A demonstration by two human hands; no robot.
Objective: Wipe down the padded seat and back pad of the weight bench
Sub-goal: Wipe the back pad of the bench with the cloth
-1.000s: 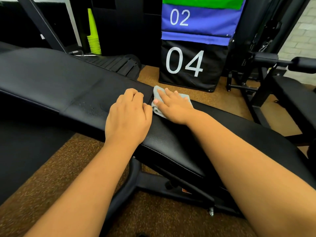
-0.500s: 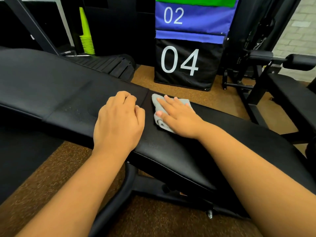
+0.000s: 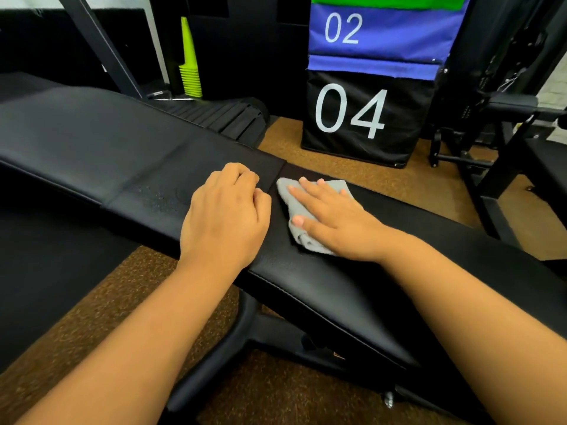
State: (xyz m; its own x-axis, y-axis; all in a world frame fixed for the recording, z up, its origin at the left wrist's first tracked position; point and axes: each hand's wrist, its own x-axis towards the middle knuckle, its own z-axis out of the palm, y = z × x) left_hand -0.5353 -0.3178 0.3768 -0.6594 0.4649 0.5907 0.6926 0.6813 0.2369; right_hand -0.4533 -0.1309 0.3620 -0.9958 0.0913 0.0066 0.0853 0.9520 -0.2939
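The black weight bench runs from the left to the lower right, with a seam between its two pads. The left pad [image 3: 107, 148] carries a patch of small wet drops near the seam. My left hand [image 3: 225, 216] rests on this pad just left of the seam, fingers curled under, holding nothing. Right of the seam, a grey cloth [image 3: 291, 205] lies on the right pad [image 3: 322, 286]. My right hand [image 3: 334, 222] presses flat on the cloth, fingers spread, thumb on its near edge.
Behind the bench stands a black soft box marked 04 [image 3: 352, 118], with a blue one marked 02 [image 3: 368, 29] stacked on it. Stacked green cones [image 3: 190, 72] stand at the back left. Another machine's frame and pad [image 3: 506, 105] fill the right side. The bench's black frame [image 3: 245, 338] crosses the brown floor below.
My right hand has slid the cloth a little from the pad's far edge toward me. My left hand has stayed in place beside the seam.
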